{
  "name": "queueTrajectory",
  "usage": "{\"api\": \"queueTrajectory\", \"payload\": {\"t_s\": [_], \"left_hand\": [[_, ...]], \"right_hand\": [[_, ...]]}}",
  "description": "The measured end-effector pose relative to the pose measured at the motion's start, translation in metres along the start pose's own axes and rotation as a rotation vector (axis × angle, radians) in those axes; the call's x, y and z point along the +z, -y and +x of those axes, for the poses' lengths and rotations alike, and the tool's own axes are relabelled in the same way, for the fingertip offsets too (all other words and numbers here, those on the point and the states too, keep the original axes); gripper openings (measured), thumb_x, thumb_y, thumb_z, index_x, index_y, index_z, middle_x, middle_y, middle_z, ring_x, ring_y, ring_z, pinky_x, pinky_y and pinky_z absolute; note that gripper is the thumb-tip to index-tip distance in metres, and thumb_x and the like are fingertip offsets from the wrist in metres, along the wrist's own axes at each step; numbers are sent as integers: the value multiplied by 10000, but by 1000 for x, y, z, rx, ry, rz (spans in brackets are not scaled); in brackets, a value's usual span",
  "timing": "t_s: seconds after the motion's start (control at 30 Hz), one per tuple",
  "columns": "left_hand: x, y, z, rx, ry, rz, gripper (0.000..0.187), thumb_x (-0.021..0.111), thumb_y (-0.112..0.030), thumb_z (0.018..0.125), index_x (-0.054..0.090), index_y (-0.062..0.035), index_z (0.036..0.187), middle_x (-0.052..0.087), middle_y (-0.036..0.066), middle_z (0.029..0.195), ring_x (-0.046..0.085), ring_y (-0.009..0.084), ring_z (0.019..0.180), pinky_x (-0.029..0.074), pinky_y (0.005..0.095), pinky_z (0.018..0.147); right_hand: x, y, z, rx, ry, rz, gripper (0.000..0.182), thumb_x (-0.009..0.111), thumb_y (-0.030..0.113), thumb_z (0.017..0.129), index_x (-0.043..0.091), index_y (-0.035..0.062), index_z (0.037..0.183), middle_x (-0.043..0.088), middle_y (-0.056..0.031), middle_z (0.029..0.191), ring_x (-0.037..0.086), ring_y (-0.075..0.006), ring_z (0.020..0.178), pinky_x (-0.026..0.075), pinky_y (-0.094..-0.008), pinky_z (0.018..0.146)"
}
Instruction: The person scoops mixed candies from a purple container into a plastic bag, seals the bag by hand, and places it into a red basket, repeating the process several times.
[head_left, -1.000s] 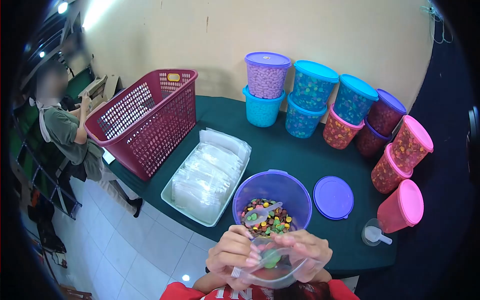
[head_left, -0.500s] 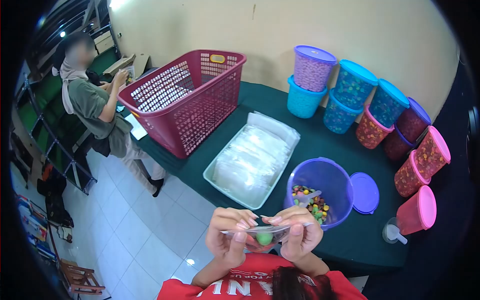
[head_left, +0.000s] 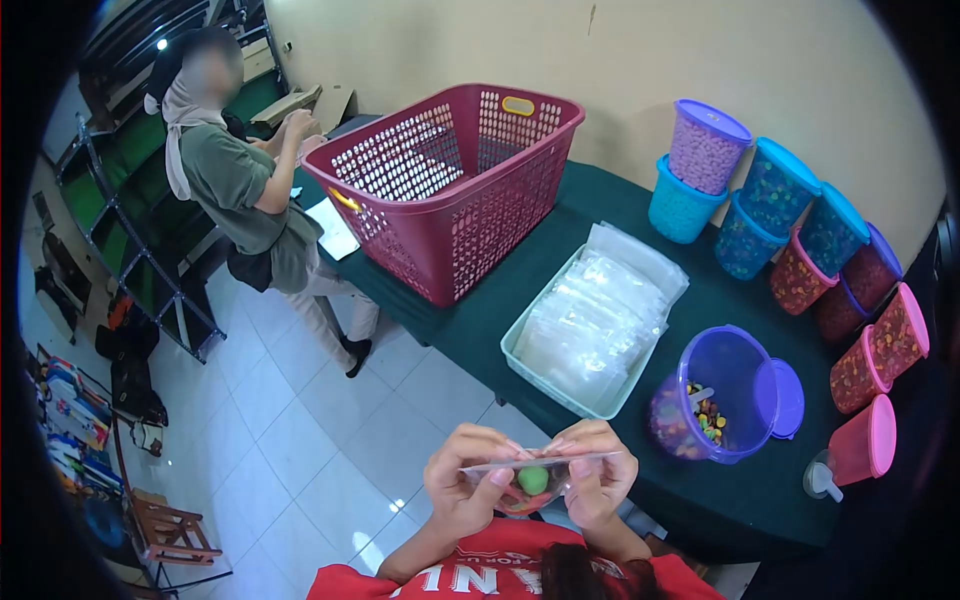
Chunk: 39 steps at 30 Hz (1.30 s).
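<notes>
My left hand [head_left: 462, 482] and my right hand [head_left: 600, 480] pinch the top edge of a small clear plastic bag [head_left: 560, 478], one at each side. A round green piece [head_left: 533, 481] shows inside, with reddish pieces below it, partly hidden. The bag is close to my chest, off the table's front edge. Right of my hands stands a purple tub [head_left: 672, 410] without its lid, holding multicoloured candy-like pieces and a scoop [head_left: 702, 395]. Its purple lid [head_left: 789, 400] lies beside it. Behind my hands, a pale green tray [head_left: 512, 350] holds stacked clear bags [head_left: 590, 330].
A maroon laundry basket [head_left: 470, 230] stands on the green-covered table [head_left: 600, 195]. Several lidded tubs [head_left: 745, 235] line the wall side, some stacked. A clear cup with a white scoop [head_left: 822, 480] sits near the right end. Another person [head_left: 235, 170] stands beyond the basket.
The view has swung left, so the table and tubs sit further right. Both hands still hold the bag, which is tilted to show more of the green piece. The other person's hands have risen.
</notes>
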<state>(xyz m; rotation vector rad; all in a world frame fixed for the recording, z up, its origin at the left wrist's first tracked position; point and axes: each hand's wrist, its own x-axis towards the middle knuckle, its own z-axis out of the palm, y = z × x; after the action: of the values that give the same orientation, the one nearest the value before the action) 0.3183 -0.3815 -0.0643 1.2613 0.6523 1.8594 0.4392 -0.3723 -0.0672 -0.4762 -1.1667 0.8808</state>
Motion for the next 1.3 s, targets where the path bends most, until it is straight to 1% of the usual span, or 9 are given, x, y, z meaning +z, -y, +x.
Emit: {"api": "queueTrajectory", "payload": {"t_s": [0.23, 0.37, 0.47, 0.53, 0.67, 1.0, 1.07, 1.17, 1.3], "left_hand": [[-26, 20, 11, 96, -4, 148, 51, 566, -21, 759, 548, 11, 794, 572, 143, 784, 590, 199, 708, 472, 264, 609], [-26, 28, 34, 8, -48, -7, 56, 591, -19, 738, 564, 13, 774, 583, 136, 757, 585, 183, 670, 466, 256, 594], [-30, 33, 60, 17, -2, 182, 89, 615, -4, 707, 576, 17, 785, 585, 133, 733, 577, 177, 651, 460, 247, 575], [-36, 38, 77, 21, 174, 228, 111, 623, 19, 686, 586, 20, 791, 592, 137, 755, 580, 176, 673, 458, 243, 567], [-33, 46, 102, 108, 188, 316, 95, 615, 32, 688, 590, 19, 779, 598, 137, 776, 582, 173, 697, 460, 242, 569], [-43, 59, 134, -162, 297, 169, 183, 604, 16, 710, 609, 2, 893, 602, 124, 840, 573, 195, 742, 462, 260, 640], [-43, 60, 147, 59, 437, 268, 205, 618, 11, 699, 611, -6, 903, 605, 105, 864, 572, 203, 758, 462, 268, 636], [-44, 59, 169, 79, 510, 255, 229, 633, 8, 676, 612, -16, 902, 608, 100, 876, 578, 211, 752, 464, 283, 642], [-48, 30, 260, 370, 717, 506, 179, 621, 0, 652, 624, -40, 826, 607, 73, 765, 584, 219, 694, 460, 285, 620]], "right_hand": [[14, -27, 14, -58, 18, -133, 51, 542, 0, 753, 545, -31, 793, 565, -152, 727, 568, -190, 628, 471, -277, 591], [12, -48, 27, -11, 33, -124, 52, 542, 1, 753, 545, -31, 794, 567, -153, 743, 567, -191, 641, 470, -275, 602], [16, -54, 47, -1, 36, -61, 54, 544, -7, 746, 546, -33, 794, 570, -154, 769, 569, -192, 663, 467, -269, 609], [17, -57, 63, 32, 66, -79, 68, 547, -13, 738, 546, -34, 803, 568, -148, 778, 571, -191, 681, 465, -263, 610], [12, -77, 87, -81, 134, -151, 81, 557, -33, 722, 536, -30, 800, 564, -141, 779, 573, -187, 683, 467, -262, 608], [13, -96, 115, 45, 142, -148, 161, 630, -28, 667, 521, 5, 781, 544, -126, 778, 575, -173, 702, 466, -240, 602], [17, -97, 121, 44, 99, -155, 166, 633, -24, 665, 518, 9, 780, 544, -125, 775, 571, -166, 690, 463, -236, 597], [26, -92, 128, 70, -37, -152, 160, 641, -13, 660, 547, 8, 788, 557, -114, 753, 567, -153, 646, 462, -236, 585], [32, -65, 212, -205, 351, -535, 149, 641, -34, 635, 594, 43, 752, 578, -83, 691, 549, -177, 587, 435, -249, 533]]}}
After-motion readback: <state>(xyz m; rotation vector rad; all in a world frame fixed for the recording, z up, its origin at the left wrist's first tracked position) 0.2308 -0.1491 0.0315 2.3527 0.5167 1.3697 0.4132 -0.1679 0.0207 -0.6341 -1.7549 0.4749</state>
